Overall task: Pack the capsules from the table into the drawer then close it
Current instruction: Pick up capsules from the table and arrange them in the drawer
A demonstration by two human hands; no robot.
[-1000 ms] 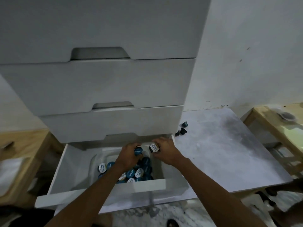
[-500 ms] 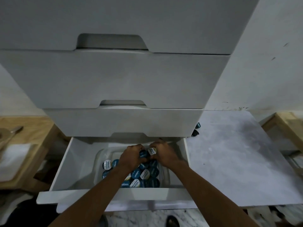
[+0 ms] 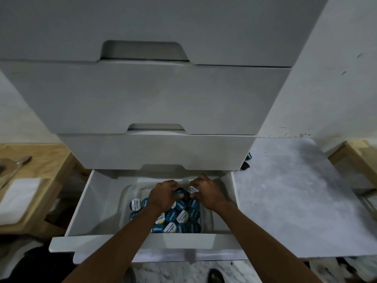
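The bottom white drawer [image 3: 81,209] stands pulled out. Inside it a clear plastic tray [image 3: 126,193] holds several blue and white capsules [image 3: 173,216]. Both hands reach into the tray's far end. My left hand [image 3: 162,194] pinches a blue-topped capsule [image 3: 180,192]. My right hand [image 3: 206,190] pinches a white-topped capsule [image 3: 193,189]. The two held capsules sit side by side, just above the pile. On the grey table [image 3: 295,201] two dark capsules [image 3: 245,165] lie against the cabinet's right side.
Three shut white drawers [image 3: 153,94] stack above the open one. A wooden bench [image 3: 40,160] at left carries a spoon [image 3: 22,160] and a white cloth [image 3: 18,197]. Another wooden frame [image 3: 357,156] stands at right. Marble floor shows below.
The view has shifted left and down, centring the drawer. Both hands have sunk slightly lower toward the pile, each keeping its capsule.
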